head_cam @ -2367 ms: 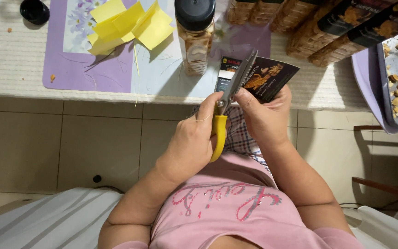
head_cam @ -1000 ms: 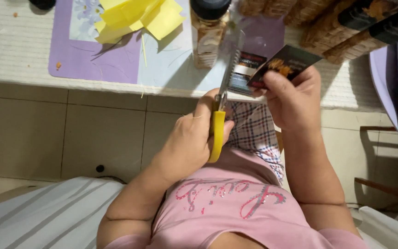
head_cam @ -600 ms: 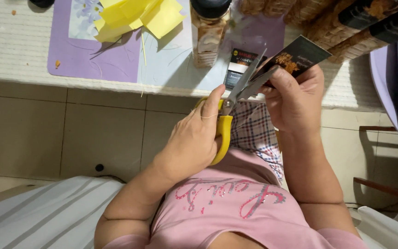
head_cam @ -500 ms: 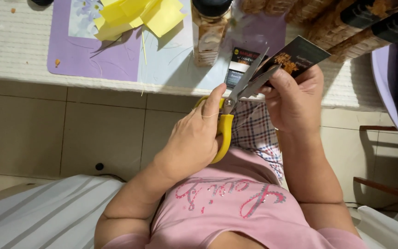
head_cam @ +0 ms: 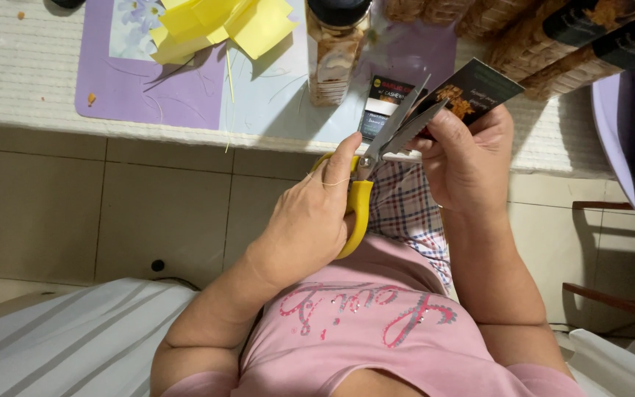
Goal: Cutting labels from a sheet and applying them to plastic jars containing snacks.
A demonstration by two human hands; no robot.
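Head view: woven tablecloth (head_cam: 23, 81) above tiled floor (head_cam: 75, 213)

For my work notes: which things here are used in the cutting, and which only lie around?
In use:
- left hand
- yellow-handled steel scissors
- right hand
- dark printed paper label

Lying about:
- yellow folded papers
- black-capped nut jar
- purple placemat

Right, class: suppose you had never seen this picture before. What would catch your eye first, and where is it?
First, the yellow-handled scissors in the left hand at the centre, blades open around a dark printed label held by the right hand. Next, the bright yellow paper on the purple mat at the top left. A jar of nuts stands on the table just beyond the blades.
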